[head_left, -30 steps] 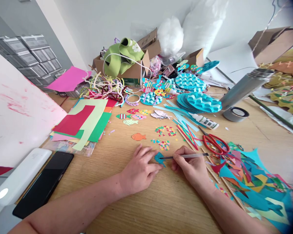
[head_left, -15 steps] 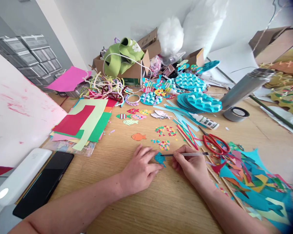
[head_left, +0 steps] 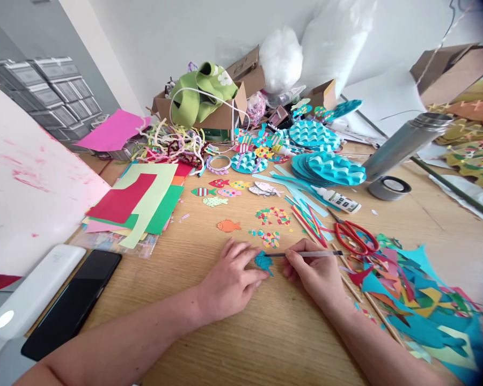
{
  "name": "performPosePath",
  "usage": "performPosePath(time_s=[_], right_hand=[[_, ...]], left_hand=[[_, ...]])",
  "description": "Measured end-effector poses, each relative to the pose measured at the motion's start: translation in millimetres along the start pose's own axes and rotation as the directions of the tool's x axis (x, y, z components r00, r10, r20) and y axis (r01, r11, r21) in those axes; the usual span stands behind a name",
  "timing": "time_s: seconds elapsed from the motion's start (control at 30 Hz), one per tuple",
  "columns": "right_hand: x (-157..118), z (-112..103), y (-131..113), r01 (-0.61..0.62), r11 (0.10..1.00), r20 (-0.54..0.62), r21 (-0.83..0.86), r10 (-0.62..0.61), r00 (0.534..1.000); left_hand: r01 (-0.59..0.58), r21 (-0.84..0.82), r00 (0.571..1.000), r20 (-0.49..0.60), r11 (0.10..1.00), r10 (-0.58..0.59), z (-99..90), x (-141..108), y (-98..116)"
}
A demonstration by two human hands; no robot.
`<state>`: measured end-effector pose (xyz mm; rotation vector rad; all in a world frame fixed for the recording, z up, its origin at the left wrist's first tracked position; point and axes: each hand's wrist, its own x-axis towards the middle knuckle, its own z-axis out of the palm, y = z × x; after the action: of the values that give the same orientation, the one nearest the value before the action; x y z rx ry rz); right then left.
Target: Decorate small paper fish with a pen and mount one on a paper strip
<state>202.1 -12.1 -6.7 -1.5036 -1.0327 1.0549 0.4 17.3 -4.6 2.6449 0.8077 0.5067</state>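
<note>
Flat on the wooden table lies a small blue paper fish [head_left: 263,261] with dark drawn lines. My left hand [head_left: 229,276] rests beside it, fingers spread, with fingertips at its edges. A thin pen [head_left: 314,253] is pinched in my right hand [head_left: 316,273], its tip at the blue fish. Just beyond are an orange paper fish [head_left: 228,225] and small piles of paper confetti [head_left: 271,216]. Farther back lie several decorated paper fish [head_left: 217,192] and some white ones [head_left: 264,188].
Red-handled scissors [head_left: 356,237], a glue bottle [head_left: 340,200] and paper scraps [head_left: 418,289] lie to the right, near a steel flask [head_left: 406,145]. Coloured paper sheets [head_left: 139,198], a black phone [head_left: 72,303] and a white power bank [head_left: 32,292] are at left. Blue wavy discs [head_left: 328,167] stand behind.
The pen has shifted very slightly over the blue paper fish. Both hands stay in nearly the same place.
</note>
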Motion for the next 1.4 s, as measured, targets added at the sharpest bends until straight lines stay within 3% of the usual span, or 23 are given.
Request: performPosePath(time_s=[1.4], right_hand=[[0.1,-1.0,5.3,-0.017,1.000,-0.010,0.010,0.018,1.000]], left_hand=[[0.005,0.004,1.000,0.005,1.000,-0.005,-1.1,-0.2,1.0]])
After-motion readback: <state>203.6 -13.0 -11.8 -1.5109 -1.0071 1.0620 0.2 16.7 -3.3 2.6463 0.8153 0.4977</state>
